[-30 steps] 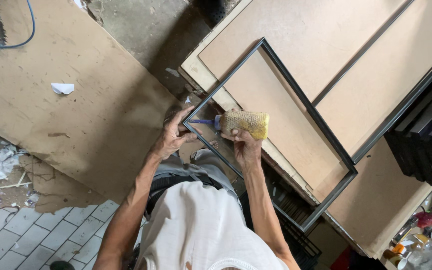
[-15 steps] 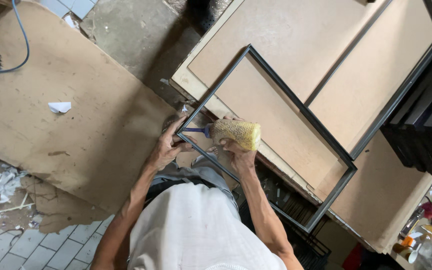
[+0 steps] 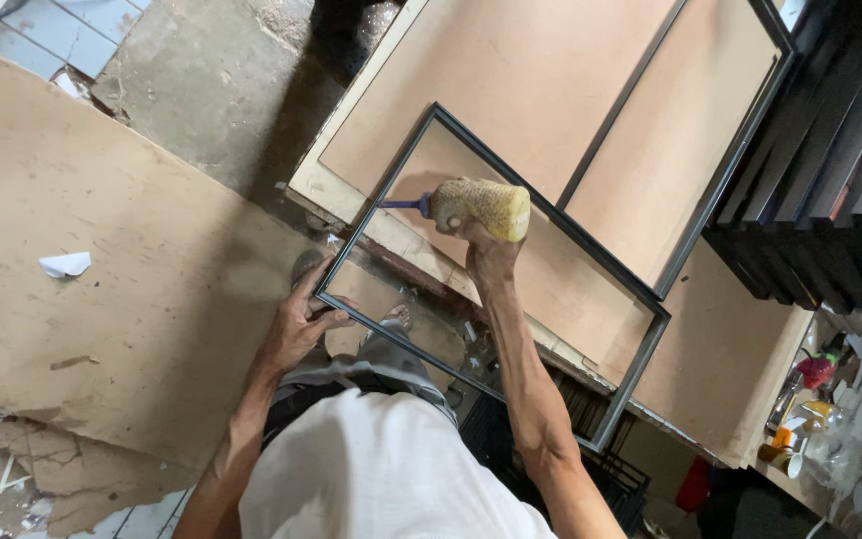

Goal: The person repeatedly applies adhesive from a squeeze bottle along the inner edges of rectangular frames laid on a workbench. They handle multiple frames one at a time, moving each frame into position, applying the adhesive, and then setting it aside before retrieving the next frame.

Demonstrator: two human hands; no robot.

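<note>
A brown workboard (image 3: 511, 90) is carrying a black rectangular frame (image 3: 641, 344) lying over its near edge. The left hand (image 3: 296, 324) is gripping the frame's near corner; the right hand (image 3: 486, 250) is closing around a yellow sponge brush (image 3: 481, 207).

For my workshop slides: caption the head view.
Left hand steadies a dark rectangular frame while right hand holds a yellow paint roller over it.
</note>
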